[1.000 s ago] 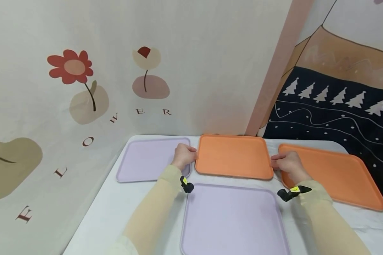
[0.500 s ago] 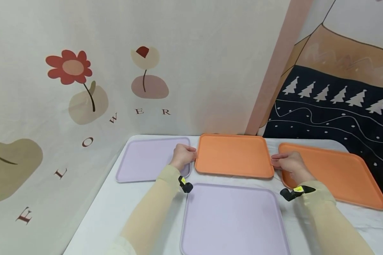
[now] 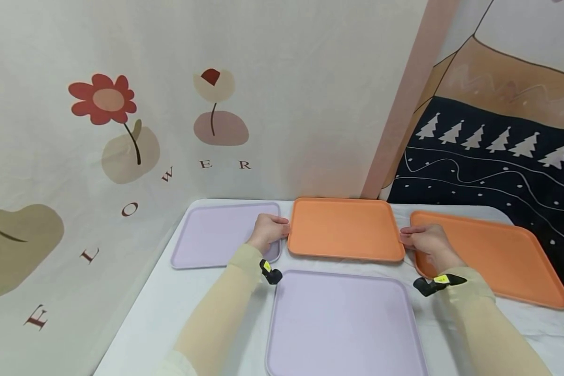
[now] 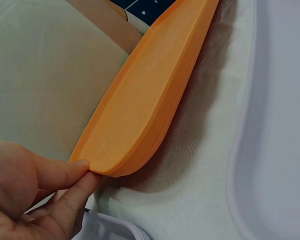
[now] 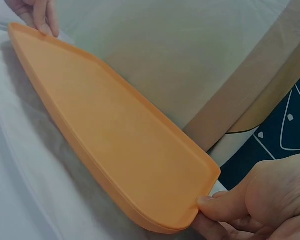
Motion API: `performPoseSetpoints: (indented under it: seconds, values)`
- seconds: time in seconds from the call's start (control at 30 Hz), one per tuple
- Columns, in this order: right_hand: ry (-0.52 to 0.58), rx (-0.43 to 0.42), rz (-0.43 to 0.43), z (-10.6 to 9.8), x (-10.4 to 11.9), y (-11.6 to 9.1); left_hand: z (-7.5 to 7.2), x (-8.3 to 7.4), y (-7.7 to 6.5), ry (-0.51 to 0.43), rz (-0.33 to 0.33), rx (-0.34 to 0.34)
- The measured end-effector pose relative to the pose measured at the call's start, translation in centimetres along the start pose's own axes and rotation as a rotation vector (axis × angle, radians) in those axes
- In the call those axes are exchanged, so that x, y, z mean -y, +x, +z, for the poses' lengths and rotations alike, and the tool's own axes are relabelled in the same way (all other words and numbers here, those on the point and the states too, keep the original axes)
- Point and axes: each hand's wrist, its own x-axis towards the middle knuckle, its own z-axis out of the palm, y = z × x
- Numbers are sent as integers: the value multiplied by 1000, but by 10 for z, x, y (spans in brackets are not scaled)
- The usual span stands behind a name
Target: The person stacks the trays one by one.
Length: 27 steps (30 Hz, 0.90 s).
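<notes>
An orange rectangular tray (image 3: pixel 343 230) lies level at the back middle, between my two hands. My left hand (image 3: pixel 267 233) pinches its left short edge, thumb over the rim and fingers beneath, as the left wrist view shows. On the opposite short edge, my right hand (image 3: pixel 430 244) pinches the rim in the same way. A thin line runs along the side of this tray (image 4: pixel 140 115), and a shadow falls on the cloth beside it. Whether its underside touches the cloth cannot be told. The fingers under the rim are partly hidden.
A lilac tray (image 3: pixel 216 230) lies at the back left, partly under my left hand. Another lilac tray (image 3: pixel 343 324) is in front. A second orange tray (image 3: pixel 498 256) lies slanted on the right, behind my right hand. Printed cloth (image 3: pixel 286 104) hangs behind the white-covered table (image 3: pixel 169 313).
The middle orange tray stays nearly in place, with both hands still pinching its edges. My right wrist has shifted slightly right and my left wrist slightly left.
</notes>
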Motion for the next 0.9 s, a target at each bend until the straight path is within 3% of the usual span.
performPoseSetpoints:
  seconds: [0.4,0.7,0.9]
  values:
    - [22,45,-5,-7,-1,1,-3,-3,-1,-55,-12,81]
    - [-6,153,-62,-13,1,-8,-7,-10,-5,-41,-58,174]
    - [-1,236,-63,-18,2,-12,-10,-12,-9,-87,-95,207]
